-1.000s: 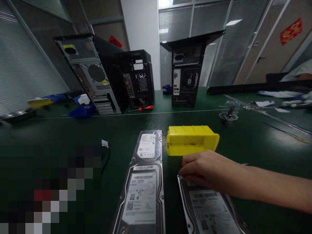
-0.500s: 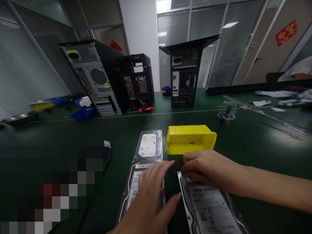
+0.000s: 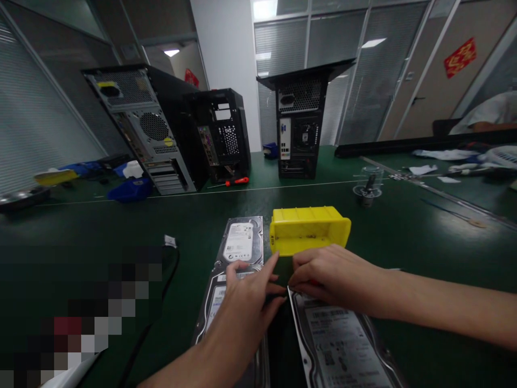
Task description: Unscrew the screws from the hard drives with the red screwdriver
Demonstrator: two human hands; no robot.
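My left hand (image 3: 254,296) is open, its fingers spread over a hard drive (image 3: 216,302) and pointing toward the gap on its right. Its thumb and fingertips come close to the corner of another hard drive (image 3: 343,345); whether they touch it I cannot tell. My right hand (image 3: 323,272) is closed at the top end of that right-hand drive. A bit of something red (image 3: 314,282) shows under its fingers, mostly hidden. Just beyond my hands, a yellow bin (image 3: 309,215) lies on its side, with small dark bits inside. A third hard drive (image 3: 238,242) lies above the left one.
Several computer cases, such as the large one (image 3: 177,134) and the right one (image 3: 301,134), stand at the back. A red-handled screwdriver (image 3: 238,181) lies before them. A black cable (image 3: 172,269) lies at left, a clear container (image 3: 368,186) at right. Another person's sleeve (image 3: 488,113) shows far right.
My left hand has shifted up and turned, its fingertips now nearer the right drive's corner. My right hand stays at that drive's top end. The whole view has shifted slightly.
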